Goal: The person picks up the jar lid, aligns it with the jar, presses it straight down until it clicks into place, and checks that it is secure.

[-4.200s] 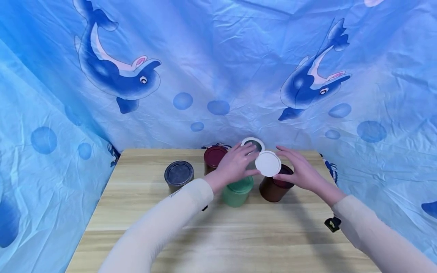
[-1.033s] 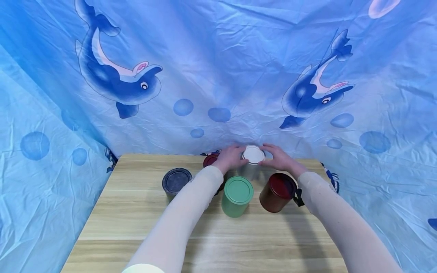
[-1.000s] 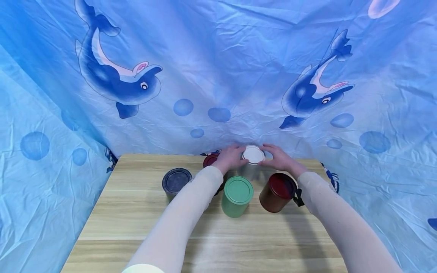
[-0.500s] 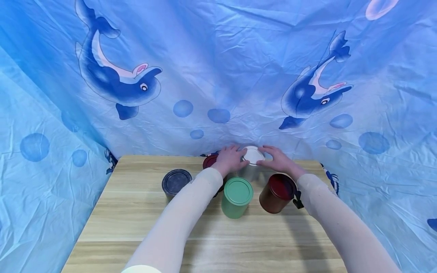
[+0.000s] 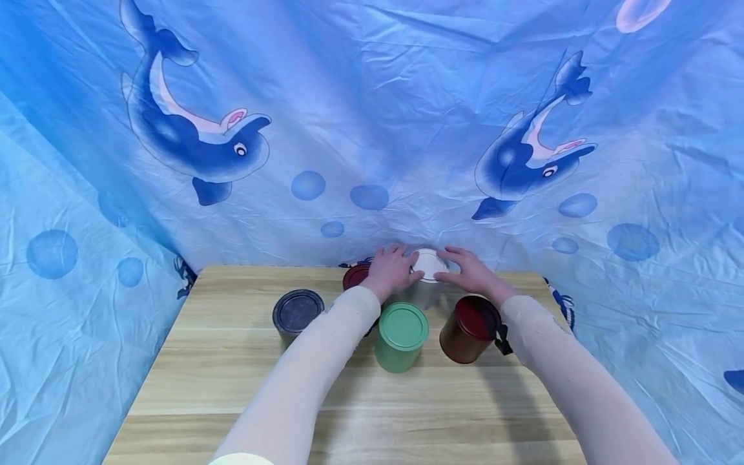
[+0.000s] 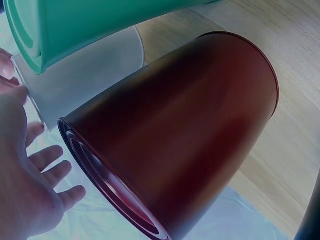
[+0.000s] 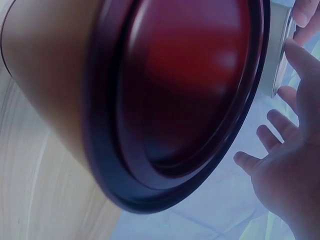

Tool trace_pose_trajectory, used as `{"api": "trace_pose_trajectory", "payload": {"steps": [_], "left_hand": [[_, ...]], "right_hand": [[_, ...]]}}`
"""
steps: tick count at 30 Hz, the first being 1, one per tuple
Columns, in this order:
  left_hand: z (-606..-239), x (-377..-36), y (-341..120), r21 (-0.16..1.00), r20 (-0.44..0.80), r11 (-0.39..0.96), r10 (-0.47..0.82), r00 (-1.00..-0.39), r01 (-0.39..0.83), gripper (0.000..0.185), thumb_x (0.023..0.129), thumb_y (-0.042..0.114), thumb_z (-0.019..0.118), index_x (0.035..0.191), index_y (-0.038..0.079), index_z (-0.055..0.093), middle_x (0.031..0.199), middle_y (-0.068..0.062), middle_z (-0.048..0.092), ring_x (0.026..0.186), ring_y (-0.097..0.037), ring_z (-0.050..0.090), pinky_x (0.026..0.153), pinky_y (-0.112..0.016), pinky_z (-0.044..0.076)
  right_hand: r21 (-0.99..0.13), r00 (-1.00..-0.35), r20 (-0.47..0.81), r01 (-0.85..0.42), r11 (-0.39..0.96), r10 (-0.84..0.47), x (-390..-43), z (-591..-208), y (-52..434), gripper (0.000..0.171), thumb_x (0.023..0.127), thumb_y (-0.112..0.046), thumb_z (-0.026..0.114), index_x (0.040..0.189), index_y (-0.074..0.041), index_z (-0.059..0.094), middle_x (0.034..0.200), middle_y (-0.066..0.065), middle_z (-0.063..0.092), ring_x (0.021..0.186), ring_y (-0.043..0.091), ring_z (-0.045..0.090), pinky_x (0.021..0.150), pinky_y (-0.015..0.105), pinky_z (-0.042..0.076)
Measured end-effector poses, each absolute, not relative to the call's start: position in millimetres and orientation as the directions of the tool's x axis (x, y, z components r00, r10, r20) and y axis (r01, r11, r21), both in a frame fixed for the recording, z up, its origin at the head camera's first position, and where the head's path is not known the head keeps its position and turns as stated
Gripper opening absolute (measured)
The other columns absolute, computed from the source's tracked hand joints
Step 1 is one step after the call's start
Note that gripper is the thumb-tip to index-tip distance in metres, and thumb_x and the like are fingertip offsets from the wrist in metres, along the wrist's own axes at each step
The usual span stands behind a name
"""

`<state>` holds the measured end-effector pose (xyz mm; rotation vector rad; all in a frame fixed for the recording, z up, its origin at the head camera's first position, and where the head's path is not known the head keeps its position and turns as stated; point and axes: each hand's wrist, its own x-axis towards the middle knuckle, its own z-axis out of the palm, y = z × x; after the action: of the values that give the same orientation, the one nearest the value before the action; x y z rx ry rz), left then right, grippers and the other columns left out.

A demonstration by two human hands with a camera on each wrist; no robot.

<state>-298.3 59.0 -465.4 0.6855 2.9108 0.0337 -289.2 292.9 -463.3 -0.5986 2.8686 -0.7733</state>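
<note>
At the back of the table stands a pale can (image 6: 100,62) with a white lid (image 5: 429,265) on top. My left hand (image 5: 391,271) is at the lid's left side, thumb and forefinger against its rim, the other fingers spread loosely. Facing it, my right hand (image 5: 469,271) touches the right side of the lid, its lower fingers apart from anything. A dark red can (image 6: 175,135) with a red lid is beside my left hand, partly hidden by it in the head view. Close to my right wrist stands another dark red can (image 7: 185,85).
A green can (image 5: 401,336) stands in front of the pale one, and a black-lidded can (image 5: 298,313) is at the left, partly behind the left sleeve. Behind the wooden table (image 5: 232,387) hangs a blue dolphin-print cloth (image 5: 325,97).
Some seconds ago both hands held the white lid raised in front of the pale can; it now lies on that can. Over the last second the hands have barely moved, staying at its rim.
</note>
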Motion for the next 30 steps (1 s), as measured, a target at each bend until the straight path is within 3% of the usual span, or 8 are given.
{"api": "trace_pose_trajectory", "payload": {"steps": [30], "left_hand": [[-466, -294, 62, 0.093, -0.143, 0.927, 0.375, -0.916, 0.365, 0.067, 0.108, 0.064, 0.046, 0.168, 0.034, 0.037, 0.172, -0.003, 0.037, 0.162, -0.029, 0.026, 0.130, -0.059, 0.024]], "right_hand": [[-0.445, -0.913, -0.010, -0.360, 0.820, -0.407, -288, -463, 291, 0.066, 0.099, -0.034, 0.077, 0.153, -0.001, 0.056, 0.158, 0.036, 0.044, 0.145, 0.059, 0.041, 0.119, 0.070, 0.035]]}}
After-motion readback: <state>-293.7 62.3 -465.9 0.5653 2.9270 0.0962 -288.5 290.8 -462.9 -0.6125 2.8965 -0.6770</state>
